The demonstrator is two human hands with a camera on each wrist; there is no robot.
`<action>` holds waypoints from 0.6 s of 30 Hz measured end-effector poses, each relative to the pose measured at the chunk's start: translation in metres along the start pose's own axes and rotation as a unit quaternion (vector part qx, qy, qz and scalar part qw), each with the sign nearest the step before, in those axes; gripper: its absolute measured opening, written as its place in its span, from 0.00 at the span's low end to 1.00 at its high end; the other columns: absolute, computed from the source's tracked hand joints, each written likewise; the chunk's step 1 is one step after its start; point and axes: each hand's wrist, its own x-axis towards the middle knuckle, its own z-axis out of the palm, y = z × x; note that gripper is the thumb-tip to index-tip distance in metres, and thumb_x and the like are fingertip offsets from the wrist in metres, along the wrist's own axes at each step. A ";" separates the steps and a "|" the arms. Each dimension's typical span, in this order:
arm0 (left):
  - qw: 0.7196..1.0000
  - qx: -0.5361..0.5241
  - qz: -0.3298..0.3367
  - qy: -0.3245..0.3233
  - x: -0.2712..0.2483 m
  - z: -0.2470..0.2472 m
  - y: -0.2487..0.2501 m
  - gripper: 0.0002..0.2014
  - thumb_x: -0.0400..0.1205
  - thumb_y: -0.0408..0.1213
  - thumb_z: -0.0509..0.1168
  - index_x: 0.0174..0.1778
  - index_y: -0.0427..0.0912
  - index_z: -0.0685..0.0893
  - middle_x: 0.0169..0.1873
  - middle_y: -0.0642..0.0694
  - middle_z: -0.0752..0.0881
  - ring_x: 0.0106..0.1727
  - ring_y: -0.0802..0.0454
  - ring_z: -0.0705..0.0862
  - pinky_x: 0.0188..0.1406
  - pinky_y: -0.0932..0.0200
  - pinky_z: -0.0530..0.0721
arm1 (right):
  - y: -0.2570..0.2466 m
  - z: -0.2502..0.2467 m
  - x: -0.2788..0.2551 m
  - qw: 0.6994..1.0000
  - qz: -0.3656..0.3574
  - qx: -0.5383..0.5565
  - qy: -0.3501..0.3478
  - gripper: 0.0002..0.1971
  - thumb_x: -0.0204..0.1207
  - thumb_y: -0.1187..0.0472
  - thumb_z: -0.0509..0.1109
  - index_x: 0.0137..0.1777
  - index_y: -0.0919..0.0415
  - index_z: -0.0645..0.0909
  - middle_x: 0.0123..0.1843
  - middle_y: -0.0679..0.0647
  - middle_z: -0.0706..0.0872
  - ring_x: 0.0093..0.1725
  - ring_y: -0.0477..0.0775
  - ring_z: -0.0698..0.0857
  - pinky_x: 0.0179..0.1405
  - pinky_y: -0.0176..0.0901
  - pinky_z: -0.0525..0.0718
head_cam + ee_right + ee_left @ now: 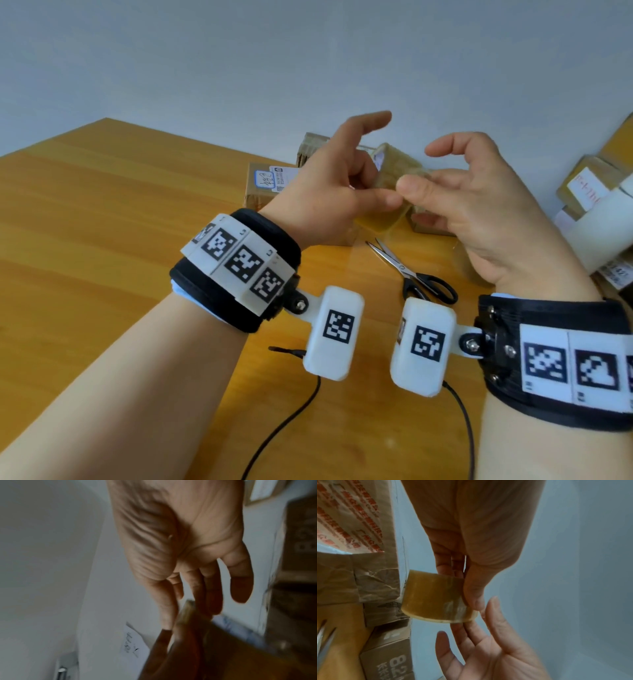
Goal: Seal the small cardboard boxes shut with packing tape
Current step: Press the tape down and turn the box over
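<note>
A person's left hand [329, 192] holds a roll of packing tape [436, 599] above a wooden table [102, 222], thumb curled over the roll's outer face and fingers tucked behind it, the forefinger lifted clear. The right hand [479, 212] sits just beside it with fingers loosely spread and gently bent, its thumb tip meeting the left thumb at the roll's edge; the right wrist view is blurred, and it cannot be told whether those fingers have caught the tape's loose end. Small cardboard boxes [270, 181] stand on the table beyond the hands, near the wall, one bearing a white label. More boxes [589, 181] are stacked at the right edge. A pair of black-handled scissors [414, 274] lies on the table below the hands, blades apart.
</note>
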 end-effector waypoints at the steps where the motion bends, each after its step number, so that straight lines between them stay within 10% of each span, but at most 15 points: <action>1: 1.000 -0.009 -0.004 0.001 0.000 0.000 0.000 0.41 0.78 0.30 0.76 0.84 0.46 0.62 0.36 0.38 0.80 0.41 0.34 0.83 0.48 0.40 0.84 | -0.002 0.002 -0.001 1.000 -0.013 0.006 -0.011 0.20 0.79 0.59 0.79 0.63 0.46 0.72 0.46 0.48 0.95 0.45 0.46 0.94 0.46 0.41 0.86; 6: 0.992 0.093 -0.058 0.064 -0.001 -0.026 -0.011 0.36 0.79 0.42 0.75 0.83 0.53 0.65 0.51 0.57 0.89 0.50 0.67 0.86 0.52 0.69 0.85 | 0.005 -0.001 0.004 0.991 -0.013 -0.123 0.049 0.18 0.81 0.65 0.76 0.59 0.46 0.71 0.41 0.48 0.93 0.37 0.44 0.91 0.38 0.40 0.87; 12: 0.923 0.339 -0.176 0.044 -0.004 -0.059 -0.030 0.37 0.76 0.35 0.74 0.80 0.62 0.71 0.80 0.48 0.67 0.82 0.41 0.63 0.75 0.38 0.75 | 0.044 -0.005 0.012 0.917 0.067 -0.393 -0.009 0.17 0.82 0.64 0.73 0.62 0.45 0.73 0.56 0.50 0.81 0.54 0.55 0.83 0.44 0.46 0.79; 14: 0.902 0.385 -0.195 0.008 -0.007 -0.053 -0.034 0.36 0.77 0.40 0.74 0.81 0.61 0.69 0.83 0.52 0.66 0.86 0.48 0.53 0.84 0.36 0.58 | 0.047 -0.003 0.013 0.904 0.071 -0.421 -0.024 0.17 0.83 0.68 0.70 0.62 0.45 0.72 0.58 0.50 0.79 0.55 0.55 0.81 0.38 0.42 0.75; 18: 0.917 0.364 -0.165 0.007 -0.008 -0.052 -0.041 0.27 0.79 0.33 0.71 0.75 0.56 0.79 0.78 0.53 0.73 0.79 0.47 0.65 0.79 0.44 0.67 | 0.044 0.000 0.011 0.882 0.067 -0.467 -0.028 0.19 0.81 0.75 0.65 0.61 0.48 0.74 0.55 0.52 0.81 0.49 0.54 0.78 0.32 0.42 0.72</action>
